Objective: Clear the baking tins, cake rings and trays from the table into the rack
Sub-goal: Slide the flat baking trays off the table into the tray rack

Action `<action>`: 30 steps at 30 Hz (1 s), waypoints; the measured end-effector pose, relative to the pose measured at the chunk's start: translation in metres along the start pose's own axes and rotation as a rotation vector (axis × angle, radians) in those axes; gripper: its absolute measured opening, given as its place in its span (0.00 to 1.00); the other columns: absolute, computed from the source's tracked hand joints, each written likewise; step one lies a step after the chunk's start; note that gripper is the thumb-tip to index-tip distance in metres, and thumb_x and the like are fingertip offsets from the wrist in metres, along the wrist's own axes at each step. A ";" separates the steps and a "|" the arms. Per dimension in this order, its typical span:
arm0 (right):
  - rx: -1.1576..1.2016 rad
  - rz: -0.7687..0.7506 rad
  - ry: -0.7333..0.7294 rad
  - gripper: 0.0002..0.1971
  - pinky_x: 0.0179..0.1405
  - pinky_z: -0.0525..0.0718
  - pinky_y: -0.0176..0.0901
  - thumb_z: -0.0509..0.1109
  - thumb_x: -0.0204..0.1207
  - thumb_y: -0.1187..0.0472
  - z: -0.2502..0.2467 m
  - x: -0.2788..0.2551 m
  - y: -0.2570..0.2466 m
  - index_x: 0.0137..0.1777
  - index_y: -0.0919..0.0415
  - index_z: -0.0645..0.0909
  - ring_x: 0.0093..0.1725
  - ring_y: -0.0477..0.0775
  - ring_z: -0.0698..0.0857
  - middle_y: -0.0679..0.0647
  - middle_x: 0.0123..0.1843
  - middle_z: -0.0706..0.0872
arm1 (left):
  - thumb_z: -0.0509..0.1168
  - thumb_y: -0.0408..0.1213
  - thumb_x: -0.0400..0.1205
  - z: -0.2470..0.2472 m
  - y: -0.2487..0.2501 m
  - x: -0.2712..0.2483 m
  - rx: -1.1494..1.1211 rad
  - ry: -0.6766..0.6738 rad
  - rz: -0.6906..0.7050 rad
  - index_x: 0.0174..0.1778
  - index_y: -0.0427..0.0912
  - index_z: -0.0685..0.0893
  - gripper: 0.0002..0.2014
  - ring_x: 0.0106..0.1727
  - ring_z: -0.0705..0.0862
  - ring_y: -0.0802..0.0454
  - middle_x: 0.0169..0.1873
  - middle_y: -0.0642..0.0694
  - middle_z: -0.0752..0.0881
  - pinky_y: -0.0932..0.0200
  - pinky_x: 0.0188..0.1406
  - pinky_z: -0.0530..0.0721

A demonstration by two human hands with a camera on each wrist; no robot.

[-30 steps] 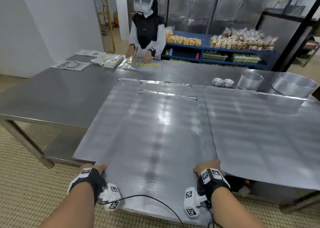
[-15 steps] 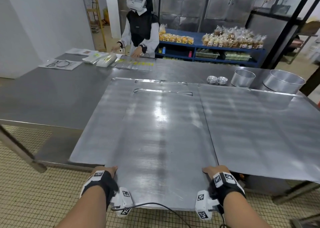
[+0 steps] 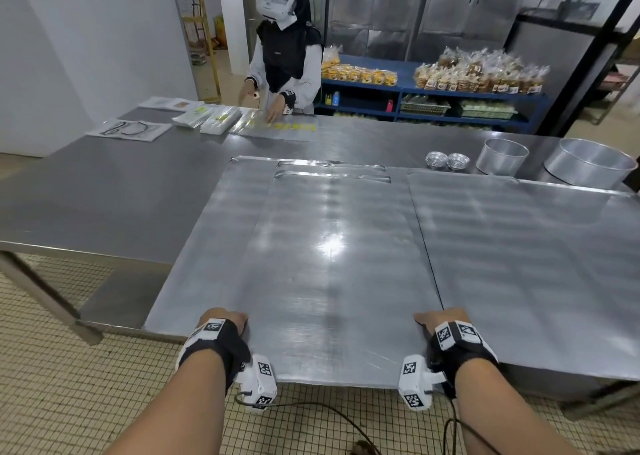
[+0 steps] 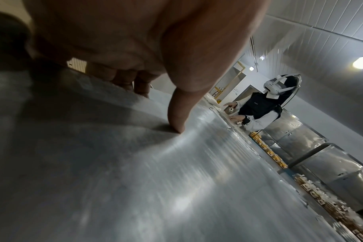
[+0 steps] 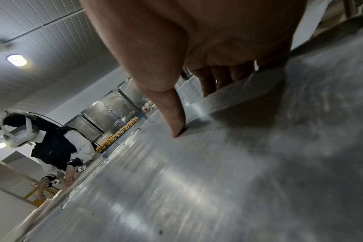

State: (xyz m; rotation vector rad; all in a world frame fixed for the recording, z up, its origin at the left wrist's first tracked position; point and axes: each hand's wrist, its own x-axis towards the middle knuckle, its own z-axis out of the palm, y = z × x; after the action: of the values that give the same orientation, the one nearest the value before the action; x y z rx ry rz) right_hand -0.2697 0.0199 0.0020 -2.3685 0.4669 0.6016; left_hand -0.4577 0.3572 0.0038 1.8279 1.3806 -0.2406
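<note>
A large flat metal tray (image 3: 332, 267) lies on top of another tray (image 3: 214, 246) and sticks out past the table's near edge. My left hand (image 3: 225, 319) grips its left side edge, thumb (image 4: 176, 117) on top and fingers curled under. My right hand (image 3: 440, 317) grips the right side edge the same way, thumb (image 5: 176, 121) pressed on the sheet. A second big tray (image 3: 526, 264) lies to the right. Two round cake tins (image 3: 502, 156) (image 3: 588, 167) and small foil tins (image 3: 446, 160) stand at the back right.
The steel table (image 3: 104, 191) stretches left. A person (image 3: 287, 49) in a headset works at its far side among papers and bags (image 3: 207, 118). Blue shelves (image 3: 433, 101) with packed goods stand behind. Tiled floor (image 3: 69, 385) lies below me.
The top tray has slid toward me, overhanging the table edge further, with both hands gripping its sides throughout. The view has shifted back slightly.
</note>
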 end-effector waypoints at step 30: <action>0.000 -0.014 -0.151 0.28 0.45 0.75 0.42 0.80 0.71 0.51 0.002 0.085 -0.064 0.62 0.72 0.81 0.46 0.61 0.81 0.62 0.48 0.82 | 0.73 0.46 0.71 0.049 0.078 0.081 -0.001 0.178 -0.178 0.68 0.32 0.74 0.33 0.63 0.80 0.30 0.65 0.31 0.79 0.41 0.64 0.82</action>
State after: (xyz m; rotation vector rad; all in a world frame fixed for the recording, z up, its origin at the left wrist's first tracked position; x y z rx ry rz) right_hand -0.1697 0.0530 -0.0123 -2.3043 0.3825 0.7669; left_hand -0.3432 0.3759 -0.0376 1.7605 1.6693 -0.1719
